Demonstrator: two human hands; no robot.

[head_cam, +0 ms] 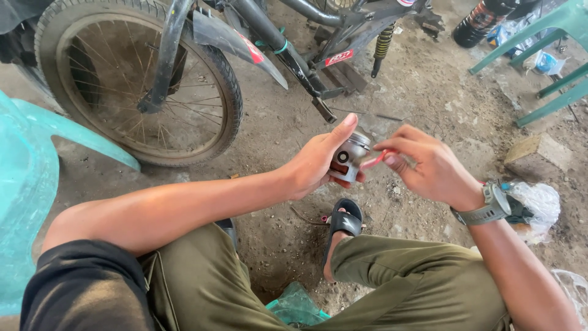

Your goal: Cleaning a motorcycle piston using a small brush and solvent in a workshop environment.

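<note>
Metal piston (pixel 351 153), small, silver-grey and cylindrical with a dark round hole in its side, sits held above the dirt floor (pixel 416 92), between my 2 hands and roughly mid-frame.

Working left to right, I note:

A turquoise plastic chair (pixel 24 196) occupies the far left edge. Just beyond it a bicycle wheel (pixel 138 79) stands upright on the ground, with a grey mudguard (pixel 236 43) over it and the dark bicycle frame (pixel 288 55) running up to the right.

My left hand (pixel 315 165) is clamped on the piston: the thumb lies along its top, the other fingers curl beneath and behind it.

My right hand (pixel 429 168) meets the piston from the right. Its thumb and forefinger are pinched together on a thin red tool (pixel 372 160), whose tip touches the piston's side. The remaining fingers are loosely curled. A grey wristwatch (pixel 490 208) is on that wrist.

Below the hands, 1 black sandal (pixel 344 220) shows on my foot, near my olive trousers (pixel 404 276).

At far right, a crumpled plastic bag (pixel 539 202) lies on the ground, and green chair legs (pixel 545 55) stand at the upper corner.
</note>
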